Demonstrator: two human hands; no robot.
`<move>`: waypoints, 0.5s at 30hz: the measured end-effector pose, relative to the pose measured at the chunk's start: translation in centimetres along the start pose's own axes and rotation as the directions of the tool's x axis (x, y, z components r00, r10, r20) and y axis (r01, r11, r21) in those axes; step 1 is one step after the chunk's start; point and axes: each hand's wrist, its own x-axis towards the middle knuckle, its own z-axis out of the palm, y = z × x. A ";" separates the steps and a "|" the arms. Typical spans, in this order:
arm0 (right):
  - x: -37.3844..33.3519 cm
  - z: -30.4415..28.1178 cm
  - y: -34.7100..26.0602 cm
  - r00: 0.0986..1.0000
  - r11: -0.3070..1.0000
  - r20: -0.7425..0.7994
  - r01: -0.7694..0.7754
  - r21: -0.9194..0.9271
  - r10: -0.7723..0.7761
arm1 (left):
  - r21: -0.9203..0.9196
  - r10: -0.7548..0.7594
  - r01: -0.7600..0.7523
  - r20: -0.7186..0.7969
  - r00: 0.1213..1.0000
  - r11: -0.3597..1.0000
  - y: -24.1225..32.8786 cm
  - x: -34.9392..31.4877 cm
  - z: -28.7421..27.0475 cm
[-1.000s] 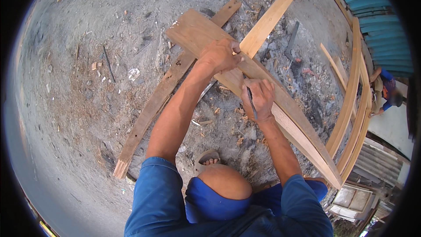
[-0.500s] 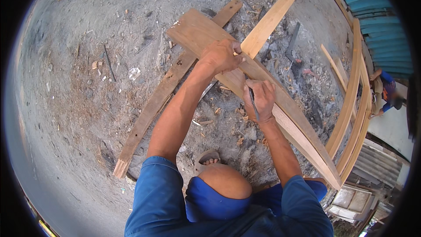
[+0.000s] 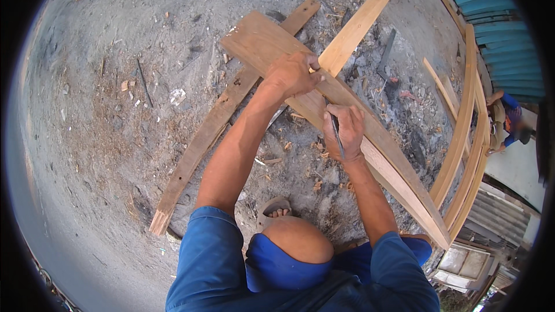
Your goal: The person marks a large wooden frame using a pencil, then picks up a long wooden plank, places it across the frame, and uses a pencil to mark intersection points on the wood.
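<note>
A long brown wooden plank (image 3: 251, 37) runs diagonally from the upper middle to the lower right. My left hand (image 3: 292, 75) is closed at its far side, with fingers bent over the edge; the fingertips are partly hidden. Against that edge, beside my left fingers, meets the end of a pale wooden board (image 3: 358, 26). My right hand (image 3: 345, 130) rests on the plank a little nearer to me and pinches a slim dark pencil (image 3: 337, 138). Its upper end slants back toward my wrist, and its tip is close to the wood.
An old wooden beam (image 3: 199, 138) lies crosswise under the plank. Several long boards (image 3: 462, 133) stretch along the right, near a blue corrugated sheet (image 3: 503, 40). Another person (image 3: 509, 118) is at the far right. Wood chips and debris litter the sandy ground (image 3: 115, 138).
My right hand and the pencil have shifted very slightly, the pencil turning a little. My left hand stays at the same spot on the plank.
</note>
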 end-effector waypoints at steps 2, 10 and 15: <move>-0.2 0.0 0.3 1.000 1.000 0.008 -0.001 -0.018 0.001 | 0.000 -0.006 0.006 0.007 1.000 1.000 0.4 -0.1 -0.1; -0.1 0.1 0.2 0.999 0.999 0.030 0.021 -0.028 -0.020 | 0.046 0.016 -0.016 -0.006 1.000 0.999 0.3 0.0 0.0; 0.0 0.2 0.1 0.999 0.999 0.032 0.021 -0.041 -0.019 | 0.028 -0.002 0.002 0.006 1.000 1.000 0.5 -0.1 -0.1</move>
